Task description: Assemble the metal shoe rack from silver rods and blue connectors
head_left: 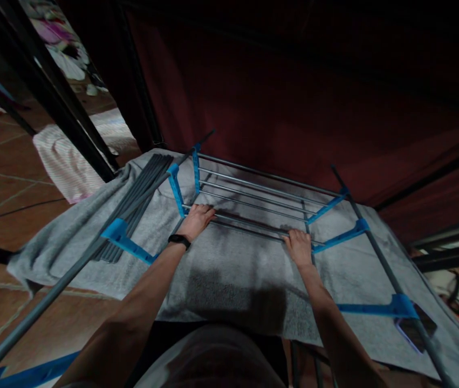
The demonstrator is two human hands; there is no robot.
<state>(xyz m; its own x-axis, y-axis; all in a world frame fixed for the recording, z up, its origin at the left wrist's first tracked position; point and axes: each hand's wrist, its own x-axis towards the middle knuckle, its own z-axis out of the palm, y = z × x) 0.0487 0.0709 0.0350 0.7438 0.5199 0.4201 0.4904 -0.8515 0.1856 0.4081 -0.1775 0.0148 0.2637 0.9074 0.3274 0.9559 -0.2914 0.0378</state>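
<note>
A rack of grey metal rods [253, 194] with blue plastic connectors [176, 189] lies on a grey fabric sheet [233, 269]. My left hand [197, 220], with a black band at the wrist, rests on the nearest rods at the rack's left end, fingers curled over them. My right hand [299, 247] grips the same near rods at the right end, close to a blue bracket [340, 237]. Long grey side poles [378, 258] run out from the rack on both sides.
A bundle of loose grey rods [140, 194] lies on the sheet at the left. A dark red fabric wall [294, 97] stands behind. A phone [415, 326] lies at the right near a blue connector. A striped cloth [67, 156] sits on the tiled floor, left.
</note>
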